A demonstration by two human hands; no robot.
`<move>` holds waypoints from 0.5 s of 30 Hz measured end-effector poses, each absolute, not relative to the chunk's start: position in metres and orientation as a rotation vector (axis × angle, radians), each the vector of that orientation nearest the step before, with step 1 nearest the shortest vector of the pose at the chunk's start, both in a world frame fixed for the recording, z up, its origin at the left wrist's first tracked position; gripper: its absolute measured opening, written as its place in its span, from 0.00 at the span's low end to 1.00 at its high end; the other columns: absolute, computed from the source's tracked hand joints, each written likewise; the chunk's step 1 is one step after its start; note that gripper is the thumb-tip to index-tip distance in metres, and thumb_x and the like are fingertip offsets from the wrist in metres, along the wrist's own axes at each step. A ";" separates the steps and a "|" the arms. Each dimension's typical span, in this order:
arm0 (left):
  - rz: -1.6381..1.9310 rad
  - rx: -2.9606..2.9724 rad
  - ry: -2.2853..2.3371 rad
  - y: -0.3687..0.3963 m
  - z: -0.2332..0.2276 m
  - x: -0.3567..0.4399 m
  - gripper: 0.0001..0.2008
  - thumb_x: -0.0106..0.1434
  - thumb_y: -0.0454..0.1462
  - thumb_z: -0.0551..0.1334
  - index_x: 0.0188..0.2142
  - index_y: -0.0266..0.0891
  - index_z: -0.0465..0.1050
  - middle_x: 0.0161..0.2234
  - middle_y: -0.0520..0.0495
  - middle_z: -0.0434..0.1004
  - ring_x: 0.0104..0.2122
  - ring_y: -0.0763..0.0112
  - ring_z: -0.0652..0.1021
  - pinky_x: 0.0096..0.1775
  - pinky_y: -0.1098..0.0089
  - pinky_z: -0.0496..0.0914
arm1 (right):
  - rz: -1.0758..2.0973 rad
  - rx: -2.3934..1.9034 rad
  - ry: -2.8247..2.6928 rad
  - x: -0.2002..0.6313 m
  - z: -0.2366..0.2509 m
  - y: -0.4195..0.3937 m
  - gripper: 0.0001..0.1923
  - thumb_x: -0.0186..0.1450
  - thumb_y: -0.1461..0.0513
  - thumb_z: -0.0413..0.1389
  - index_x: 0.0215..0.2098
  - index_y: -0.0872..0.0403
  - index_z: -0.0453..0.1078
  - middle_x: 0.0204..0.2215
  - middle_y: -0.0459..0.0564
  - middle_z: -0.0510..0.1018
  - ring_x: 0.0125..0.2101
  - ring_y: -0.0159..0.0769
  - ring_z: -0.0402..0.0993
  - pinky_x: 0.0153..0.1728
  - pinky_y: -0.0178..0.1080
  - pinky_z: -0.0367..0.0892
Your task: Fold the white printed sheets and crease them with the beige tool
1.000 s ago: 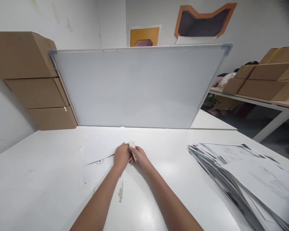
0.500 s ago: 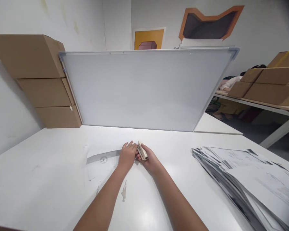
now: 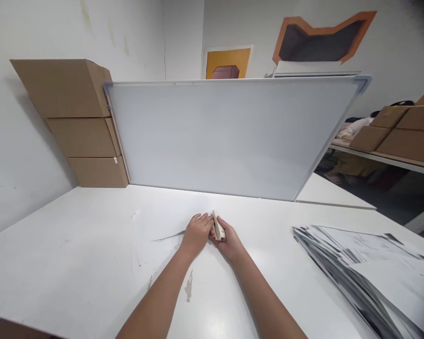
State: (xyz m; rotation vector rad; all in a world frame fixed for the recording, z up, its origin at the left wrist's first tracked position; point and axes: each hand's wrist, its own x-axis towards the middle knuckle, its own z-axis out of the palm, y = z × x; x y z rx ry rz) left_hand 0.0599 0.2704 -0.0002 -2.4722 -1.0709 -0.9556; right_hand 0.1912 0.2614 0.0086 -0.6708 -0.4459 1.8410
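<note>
My right hand [image 3: 229, 242] grips a small beige stapler [image 3: 218, 227] at the middle of the white table [image 3: 74, 245]. My left hand [image 3: 197, 233] rests right beside it, fingers bent over the corner of a few white sheets [image 3: 155, 245] that lie flat on the table; the sheets' far edge lifts a little. The two hands touch each other at the stapler.
A big whiteboard [image 3: 226, 136] leans upright at the table's far edge. Stacked cardboard boxes [image 3: 77, 122] stand at the back left. A thick fanned pile of printed papers [image 3: 367, 273] lies at the right. More boxes [image 3: 399, 132] sit on another table at the far right.
The stapler has tipped more upright in my right hand. The stamped sheet has dropped flatter, only its edge showing. My view has shifted, so everything sits further right.
</note>
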 end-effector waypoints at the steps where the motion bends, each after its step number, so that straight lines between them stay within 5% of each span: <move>1: -0.960 -2.469 -1.071 0.270 -0.001 0.060 0.17 0.63 0.27 0.54 0.50 0.36 0.71 0.51 0.45 0.77 0.53 0.61 0.74 0.55 0.58 0.65 | 1.842 -0.666 -0.446 0.191 0.008 0.261 0.16 0.66 0.57 0.53 0.24 0.57 0.71 0.14 0.48 0.71 0.16 0.30 0.65 0.20 0.31 0.66; 9: -1.011 -2.424 -1.055 0.261 0.010 0.062 0.18 0.63 0.28 0.54 0.51 0.38 0.69 0.52 0.44 0.75 0.56 0.57 0.69 0.53 0.57 0.63 | 1.781 -0.623 -0.410 0.191 0.008 0.258 0.18 0.67 0.57 0.52 0.25 0.59 0.73 0.15 0.49 0.72 0.17 0.30 0.67 0.22 0.30 0.66; 15: -1.036 -2.490 -1.099 0.253 0.017 0.063 0.17 0.62 0.30 0.52 0.50 0.38 0.69 0.39 0.43 0.77 0.36 0.61 0.74 0.36 0.62 0.69 | 1.748 -0.526 -0.401 0.197 0.009 0.256 0.17 0.67 0.54 0.53 0.28 0.59 0.74 0.17 0.48 0.71 0.20 0.30 0.66 0.25 0.31 0.68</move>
